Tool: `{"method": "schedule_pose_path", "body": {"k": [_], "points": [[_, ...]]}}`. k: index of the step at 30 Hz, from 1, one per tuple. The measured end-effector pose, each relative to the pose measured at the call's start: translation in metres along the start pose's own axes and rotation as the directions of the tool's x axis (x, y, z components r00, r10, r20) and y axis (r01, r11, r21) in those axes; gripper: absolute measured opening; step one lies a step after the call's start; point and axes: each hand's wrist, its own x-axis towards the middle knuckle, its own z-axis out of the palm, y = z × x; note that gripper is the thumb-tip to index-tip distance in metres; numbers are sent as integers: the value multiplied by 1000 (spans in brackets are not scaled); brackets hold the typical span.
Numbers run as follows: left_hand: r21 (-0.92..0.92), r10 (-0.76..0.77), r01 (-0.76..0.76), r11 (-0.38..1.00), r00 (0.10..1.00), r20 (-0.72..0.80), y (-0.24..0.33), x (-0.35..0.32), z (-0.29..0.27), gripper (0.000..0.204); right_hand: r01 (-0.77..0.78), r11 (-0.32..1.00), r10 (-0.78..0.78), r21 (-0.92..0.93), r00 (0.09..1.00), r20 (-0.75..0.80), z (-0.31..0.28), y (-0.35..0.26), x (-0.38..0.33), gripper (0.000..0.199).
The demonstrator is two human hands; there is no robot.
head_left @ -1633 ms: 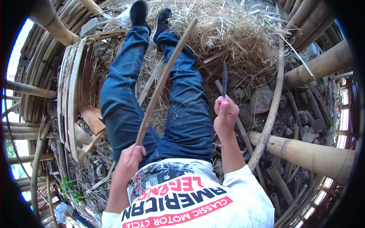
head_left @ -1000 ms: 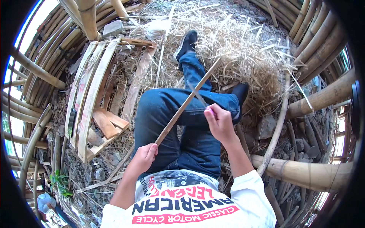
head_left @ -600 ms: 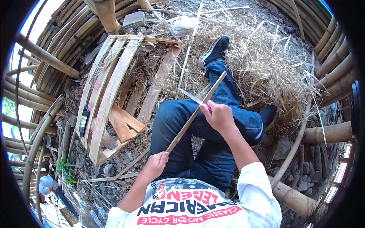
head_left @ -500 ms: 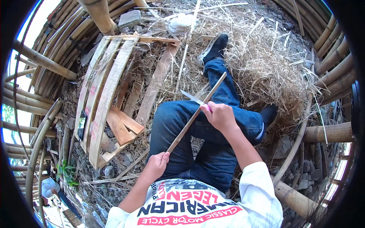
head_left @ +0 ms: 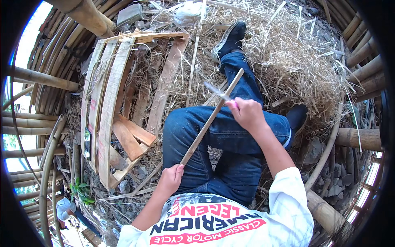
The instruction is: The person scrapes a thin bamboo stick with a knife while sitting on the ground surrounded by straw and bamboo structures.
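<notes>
Two closed grips on stick (head_left: 210, 119) and knife (head_left: 214, 91) above straw-strewn ground (head_left: 296, 53), bamboo poles (head_left: 82, 14) all round.

Your left hand (head_left: 170, 178) sits low near your waist, fingers curled shut, forearm running back toward your chest. Your right hand (head_left: 246, 113) is raised further forward over your bent knee, closed in a fist, its forearm angled up from the elbow.

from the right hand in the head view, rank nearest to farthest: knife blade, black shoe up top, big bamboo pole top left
From the right hand:
1. knife blade, gripped in it, sticking out to its left.
2. black shoe, above it on the straw.
3. bamboo pole, far upper left.
</notes>
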Motion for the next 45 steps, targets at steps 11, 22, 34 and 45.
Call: {"method": "schedule_pose_path", "body": {"k": [11, 22, 34, 45], "points": [[-48, -50, 49, 998, 999, -22, -12, -5, 9, 44, -2, 973, 12, 230, 999, -41, 16, 3, -19, 44], [-94, -63, 61, 994, 998, -21, -1, -14, 15, 49, 107, 986, -85, 129, 982, -166, 13, 10, 4, 42], [-52, -3, 6, 999, 999, 43, -6, 28, 29, 50, -39, 959, 68, 281, 993, -96, 45, 18, -15, 45], [-80, -6, 11, 997, 998, 62, -8, 30, 20, 43, 66, 965, -67, 253, 998, -3, 21, -9, -29, 45]]}}
